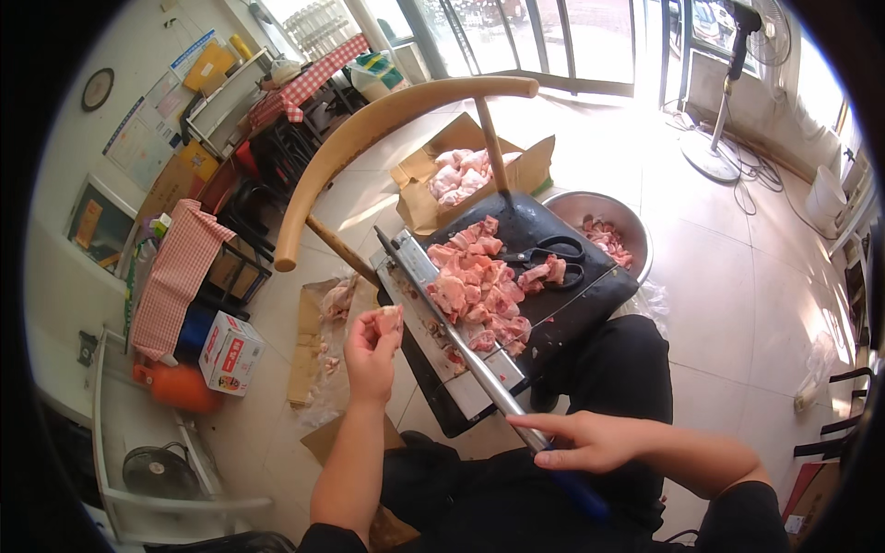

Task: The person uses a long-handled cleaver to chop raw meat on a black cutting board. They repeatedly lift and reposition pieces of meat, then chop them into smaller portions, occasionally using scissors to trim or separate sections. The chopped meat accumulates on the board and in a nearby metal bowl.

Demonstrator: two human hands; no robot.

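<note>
My left hand (370,352) pinches a small piece of raw meat (393,319) just left of a lever bone cutter. The cutter's metal base (494,377) lies on the black seat (588,304) of a wooden-backed chair, with a wire across it. My right hand (594,439) is on the steel lever (487,380) above its blue handle (581,494), index finger stretched across the bar. Chopped raw poultry pieces (477,283) are heaped right of the blade. Black-handled scissors (553,252) lie by the heap, partly under a meat piece (543,273).
Behind the seat, a cardboard box (422,200) holds whole raw poultry pieces (463,176). A steel bowl (639,235) with cut meat stands at the seat's right. Flattened cardboard (304,352) with more meat lies left. The curved chair back (373,131) rises beyond; a fan (712,155) stands far right.
</note>
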